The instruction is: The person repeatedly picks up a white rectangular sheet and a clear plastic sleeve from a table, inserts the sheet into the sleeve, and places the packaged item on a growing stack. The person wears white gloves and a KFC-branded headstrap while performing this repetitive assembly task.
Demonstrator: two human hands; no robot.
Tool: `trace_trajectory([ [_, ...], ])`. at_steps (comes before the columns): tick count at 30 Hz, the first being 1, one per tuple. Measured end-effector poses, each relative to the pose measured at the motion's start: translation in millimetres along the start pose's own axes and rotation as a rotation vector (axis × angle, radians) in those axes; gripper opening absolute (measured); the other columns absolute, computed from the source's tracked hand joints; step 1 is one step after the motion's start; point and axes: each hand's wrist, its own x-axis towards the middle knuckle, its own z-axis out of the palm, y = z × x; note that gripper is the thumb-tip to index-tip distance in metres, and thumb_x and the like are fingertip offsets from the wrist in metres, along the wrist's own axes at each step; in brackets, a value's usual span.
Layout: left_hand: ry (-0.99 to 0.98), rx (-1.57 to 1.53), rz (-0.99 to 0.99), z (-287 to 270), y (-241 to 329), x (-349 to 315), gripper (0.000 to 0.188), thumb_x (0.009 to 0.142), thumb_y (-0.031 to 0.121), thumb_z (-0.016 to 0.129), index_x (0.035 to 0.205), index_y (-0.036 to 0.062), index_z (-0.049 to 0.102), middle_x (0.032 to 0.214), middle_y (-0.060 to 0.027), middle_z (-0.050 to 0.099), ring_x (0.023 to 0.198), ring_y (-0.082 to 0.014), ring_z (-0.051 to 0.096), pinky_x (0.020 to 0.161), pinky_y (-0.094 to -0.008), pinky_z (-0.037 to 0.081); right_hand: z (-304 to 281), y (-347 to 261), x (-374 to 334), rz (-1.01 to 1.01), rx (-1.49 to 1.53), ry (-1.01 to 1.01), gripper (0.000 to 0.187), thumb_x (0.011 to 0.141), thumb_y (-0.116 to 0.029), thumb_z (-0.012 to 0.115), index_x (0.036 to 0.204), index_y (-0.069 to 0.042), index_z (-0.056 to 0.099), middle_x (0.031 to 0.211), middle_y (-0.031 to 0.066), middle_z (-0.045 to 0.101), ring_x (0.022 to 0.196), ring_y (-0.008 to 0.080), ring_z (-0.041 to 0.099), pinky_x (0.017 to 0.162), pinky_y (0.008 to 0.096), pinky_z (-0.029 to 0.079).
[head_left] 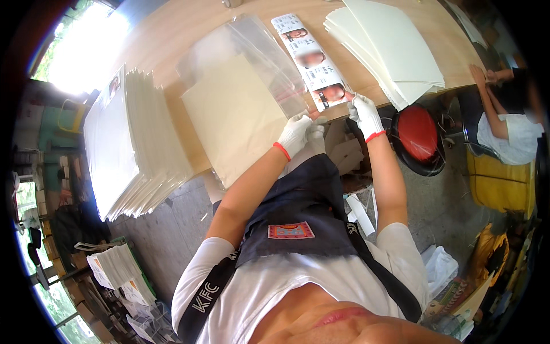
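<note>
White gloves with red cuffs cover both my hands, and some fingertips show bare. My right hand point(365, 116) pinches the near right corner of a long strip of printed labels point(310, 59), which lies on the table with portrait photos on it. Just left of the strip's near end, my left hand point(298, 133) is closed at the table edge, its fingertips together; what they hold, if anything, I cannot make out. Beside it lies a cream sheet point(232, 114), with clear plastic bags point(252, 43) around its far end.
A tall stack of white packs point(123, 149) stands at the table's left. Fanned cream boards point(395, 49) lie at the right of the wooden table point(172, 23). Below the edge is a red stool point(418, 135). Another person point(507, 114) sits at the far right.
</note>
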Motion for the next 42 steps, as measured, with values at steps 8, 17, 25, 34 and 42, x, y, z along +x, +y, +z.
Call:
trace_trajectory([
  [8,0.062,-0.005,0.125,13,2,13,0.007,0.090,0.010,0.055,0.092,0.0029,0.054,0.082,-0.0075,0.062,0.062,-0.0123,0.055,0.054,-0.0240,0.047,26,-25,-39,-0.815,-1.029,0.360,0.022,0.078,-0.021,0.066,0.095,-0.007,0.061,0.084,0.0076,0.064,0.083,0.0249,0.061,0.075,0.0345,0.047],
  [17,0.066,0.062,0.183,15,8,27,0.010,0.091,0.011,0.056,0.098,0.0045,0.056,0.079,-0.0028,0.061,0.063,-0.0115,0.056,0.059,-0.0250,0.050,48,-43,-36,-1.070,-1.109,-0.182,0.011,0.073,-0.021,0.067,0.080,-0.012,0.066,0.074,0.0048,0.063,0.074,0.0242,0.059,0.070,0.0373,0.047],
  [25,0.019,0.129,0.279,12,10,42,0.009,0.091,0.013,0.055,0.092,0.0043,0.057,0.080,-0.0027,0.060,0.067,-0.0112,0.057,0.061,-0.0252,0.049,60,-54,-29,-0.602,-1.010,-0.163,0.016,0.078,-0.024,0.063,0.081,-0.008,0.064,0.081,0.0091,0.066,0.075,0.0267,0.062,0.065,0.0360,0.048],
  [34,0.036,0.095,0.277,14,16,47,0.011,0.092,0.013,0.053,0.094,0.0030,0.058,0.082,-0.0046,0.062,0.066,-0.0105,0.058,0.063,-0.0253,0.052,68,-70,-23,-0.555,-1.163,-0.238,0.018,0.083,-0.023,0.057,0.086,-0.008,0.065,0.082,0.0113,0.064,0.071,0.0259,0.061,0.064,0.0349,0.047],
  [42,0.045,0.083,0.219,8,20,47,0.011,0.092,0.014,0.053,0.094,0.0045,0.057,0.083,-0.0034,0.062,0.066,-0.0100,0.057,0.062,-0.0251,0.050,61,-63,15,-0.104,-0.607,-0.345,0.018,0.084,-0.020,0.061,0.085,-0.002,0.064,0.064,0.0045,0.060,0.054,0.0109,0.056,0.055,0.0278,0.045],
])
